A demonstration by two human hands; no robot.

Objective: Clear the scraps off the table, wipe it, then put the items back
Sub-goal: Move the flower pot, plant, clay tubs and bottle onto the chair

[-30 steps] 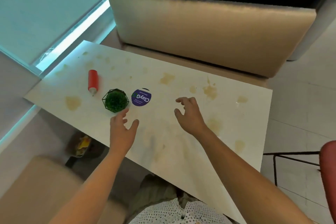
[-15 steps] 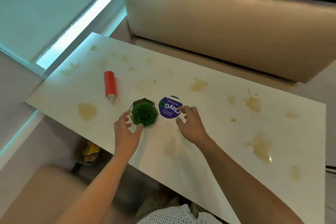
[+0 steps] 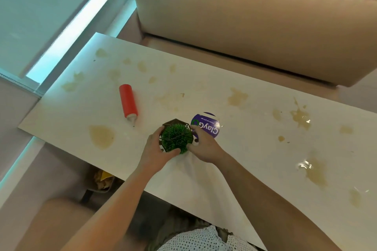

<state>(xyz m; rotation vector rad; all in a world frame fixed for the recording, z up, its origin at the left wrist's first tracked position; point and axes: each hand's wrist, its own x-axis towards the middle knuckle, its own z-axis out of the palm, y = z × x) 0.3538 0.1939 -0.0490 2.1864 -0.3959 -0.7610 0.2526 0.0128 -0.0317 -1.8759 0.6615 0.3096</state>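
Hands around the potted plant (image 3: pixel 177 137), close to the near edge of the white table (image 3: pixel 255 138).
Far left, a bin (image 3: pixel 102 179) with yellowish scraps shows below the table edge; above it a tan stain (image 3: pixel 101 136) marks the tabletop. A red squeeze bottle (image 3: pixel 128 101) lies on its side, nozzle toward the person. The left hand (image 3: pixel 157 149) curls around the plant's wire-framed pot, thumb under its near side. The right hand (image 3: pixel 204 144) grips the opposite side, fingers bent against the frame. Just beyond the right hand sits a round purple sign (image 3: pixel 208 126), partly covered by its fingers. Further right, wet brownish spills (image 3: pixel 315 171) are scattered over the surface.
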